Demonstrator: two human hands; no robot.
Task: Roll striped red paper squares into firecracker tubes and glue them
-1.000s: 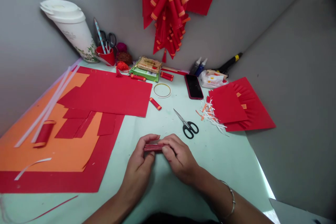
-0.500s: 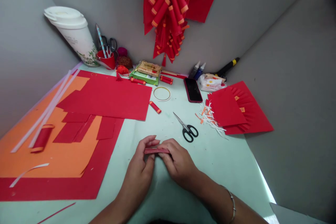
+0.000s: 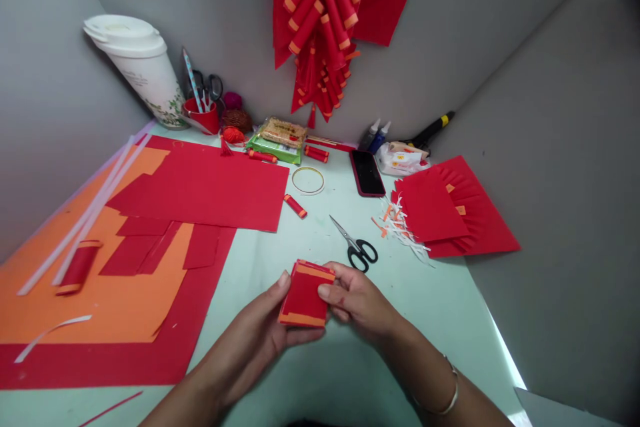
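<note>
Between my hands is a small stack of red paper pieces (image 3: 307, 295) with orange strips along two opposite edges. My left hand (image 3: 265, 327) cradles the stack from the left and below, thumb at its left edge and fingers underneath. My right hand (image 3: 357, 300) pinches its right side, thumb on the top sheet and fingers behind. Just beyond my right hand, black-handled scissors (image 3: 356, 243) lie on the table with their blades pointing away to the left. A small red paper roll with orange ends (image 3: 295, 205) lies beyond the stack.
Red sheets (image 3: 215, 187) and orange paper (image 3: 150, 307) spread over the left side, with a larger red roll (image 3: 80, 267) on top. A phone (image 3: 367, 172), paper shreds (image 3: 400, 220) and red folded paper (image 3: 435, 207) lie right. A white cup (image 3: 145, 73) stands at back left.
The stack, seen edge-on before, is now tilted so its red and orange face shows. My left hand has turned palm up beneath it, and my right thumb has moved onto its face.
</note>
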